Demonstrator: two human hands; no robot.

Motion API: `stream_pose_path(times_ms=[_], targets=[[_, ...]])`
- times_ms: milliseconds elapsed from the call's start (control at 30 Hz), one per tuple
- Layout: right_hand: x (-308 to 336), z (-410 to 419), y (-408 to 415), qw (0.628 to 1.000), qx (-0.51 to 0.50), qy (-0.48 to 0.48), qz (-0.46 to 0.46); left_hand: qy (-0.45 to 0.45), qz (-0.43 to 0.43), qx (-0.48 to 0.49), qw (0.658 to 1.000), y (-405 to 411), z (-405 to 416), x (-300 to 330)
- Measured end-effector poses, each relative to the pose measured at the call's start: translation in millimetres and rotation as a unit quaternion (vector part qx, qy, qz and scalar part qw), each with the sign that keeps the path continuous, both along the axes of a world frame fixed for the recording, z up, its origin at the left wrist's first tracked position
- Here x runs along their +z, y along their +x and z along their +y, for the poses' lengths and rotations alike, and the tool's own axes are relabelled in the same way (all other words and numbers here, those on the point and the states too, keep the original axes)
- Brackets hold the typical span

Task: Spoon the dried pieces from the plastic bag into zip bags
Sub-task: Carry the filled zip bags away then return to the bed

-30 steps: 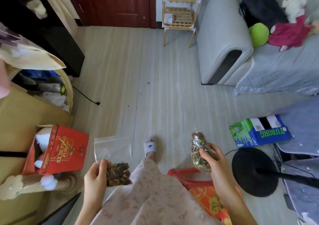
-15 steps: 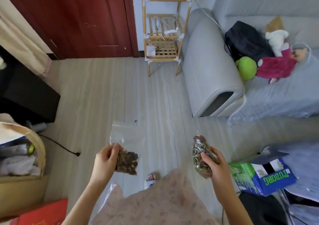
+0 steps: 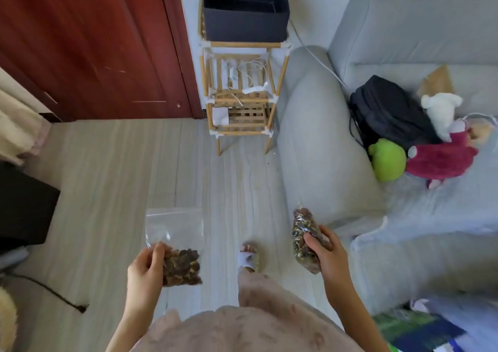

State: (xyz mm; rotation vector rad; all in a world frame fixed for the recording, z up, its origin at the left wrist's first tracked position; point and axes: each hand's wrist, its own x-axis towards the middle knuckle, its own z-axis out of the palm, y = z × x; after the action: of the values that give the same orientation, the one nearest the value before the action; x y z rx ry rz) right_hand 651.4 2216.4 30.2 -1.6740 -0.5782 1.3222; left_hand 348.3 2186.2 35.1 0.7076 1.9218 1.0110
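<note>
While the left hand (image 3: 147, 266) grips a part-filled zip bag (image 3: 176, 246), the right hand (image 3: 327, 254) clutches a packed bag of dried pieces (image 3: 303, 237); both held above the floor (image 3: 107, 189).

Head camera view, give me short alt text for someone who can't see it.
A standing person holds a filled bag of dried pieces in each hand: left hand a zip bag, right hand a second bag, above a pale floor beside a grey sofa.

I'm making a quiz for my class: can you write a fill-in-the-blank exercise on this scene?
1. The left hand grips a clear zip bag of dark dried pieces; its upper part is ____.
2. The right hand holds a second, ____ clear bag.
3. The dark fabric box sits on the ____ shelf.

Missing: empty; fuller; wooden
</note>
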Motion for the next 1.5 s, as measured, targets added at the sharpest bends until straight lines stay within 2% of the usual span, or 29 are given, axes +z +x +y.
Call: stream_pose_path(times_ms=[200,467,733,933,1133,1233,1333,1433,1500], targets=[[15.8,138.5,21.7,0.998,0.044,0.023,-0.024,0.002,0.026,0.021,0.999,16.5,102.3,-0.8],[6.2,276.3,18.0,0.996,0.085,0.015,-0.039,0.000,0.027,0.052,0.998,17.1,234.3,-8.9],[1.2,428.0,1.1,0.996,0.072,0.036,-0.048,0.009,0.013,0.021,1.000,-4.3,423.6,-7.5],[45.9,532.3,-7.7,0.995,0.071,0.056,0.051,0.057,-0.022,-0.005,0.998,-22.3,546.1,38.2],[86.2,626.7,-19.4,0.979,0.137,0.098,0.119,0.122,-0.046,-0.010,0.991,-16.9,636.1,83.0],[98.8,671.5,-36.2,0.975,0.178,0.109,0.077,0.154,-0.033,-0.015,0.987,-10.4,677.4,93.2],[97.3,714.8,-57.0,0.972,0.217,0.091,0.009,0.160,0.031,-0.066,0.985,-2.8,719.8,94.2],[80.8,751.0,-79.2,0.961,0.262,0.057,-0.073,0.085,0.148,-0.156,0.973,9.4,756.3,82.7],[65.3,766.6,-92.2,0.949,0.284,0.042,-0.129,0.036,0.181,-0.182,0.966,16.3,772.8,69.3]])
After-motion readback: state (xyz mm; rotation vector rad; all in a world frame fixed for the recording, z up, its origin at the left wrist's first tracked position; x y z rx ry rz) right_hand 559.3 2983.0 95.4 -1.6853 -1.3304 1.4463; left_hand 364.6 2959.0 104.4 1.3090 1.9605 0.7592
